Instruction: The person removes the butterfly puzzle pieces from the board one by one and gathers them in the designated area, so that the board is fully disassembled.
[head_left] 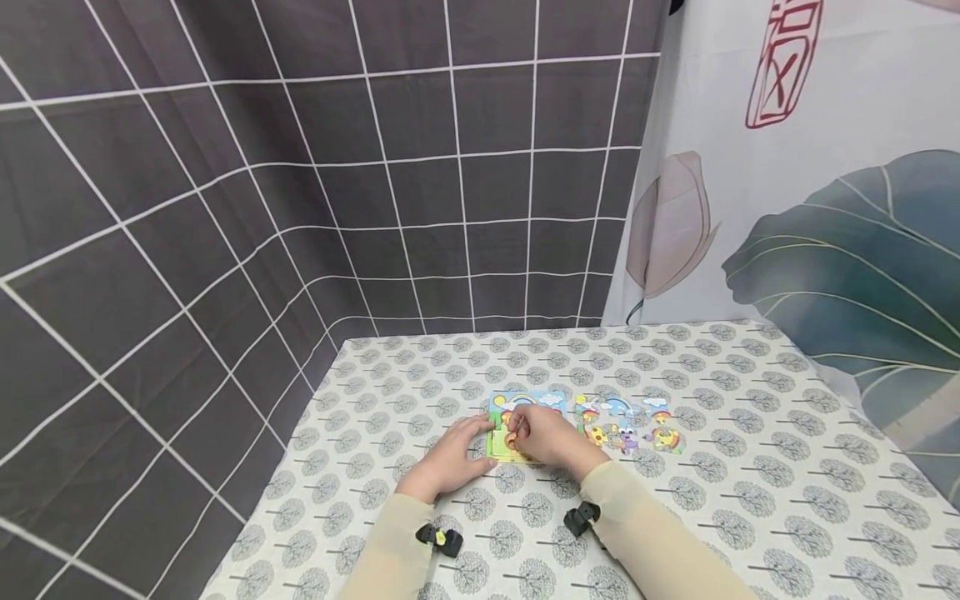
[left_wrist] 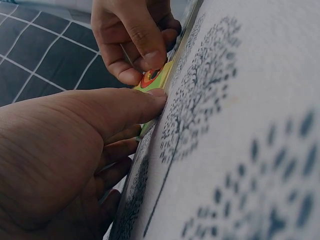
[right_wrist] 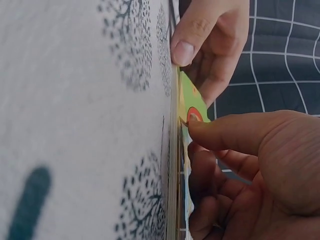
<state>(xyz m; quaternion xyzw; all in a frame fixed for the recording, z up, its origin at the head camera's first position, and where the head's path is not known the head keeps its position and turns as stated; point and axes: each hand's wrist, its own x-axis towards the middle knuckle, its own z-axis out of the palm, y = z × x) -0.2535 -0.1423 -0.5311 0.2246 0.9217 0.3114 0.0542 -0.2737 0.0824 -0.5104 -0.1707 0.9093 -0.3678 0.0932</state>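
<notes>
On the table lies a colourful cartoon puzzle board point(head_left: 510, 457), with a sun, rainbow and clouds along its top. My right hand point(head_left: 551, 435) is over the board and pinches a green puzzle piece point(right_wrist: 192, 96) with a red ring on it between thumb and fingers. In the right wrist view that piece tilts up from the board. My left hand point(head_left: 452, 460) rests at the board's left edge, thumb point(left_wrist: 132, 104) along the near corner and fingers stretched along the side. The right hand hides much of the board's middle.
Several loose puzzle pieces point(head_left: 628, 440) with animals and rainbows lie just right of the board. A tree-print cloth point(head_left: 420, 392) covers the table. Dark grid curtains point(head_left: 420, 192) hang behind and left, a floral curtain point(head_left: 847, 275) at the right.
</notes>
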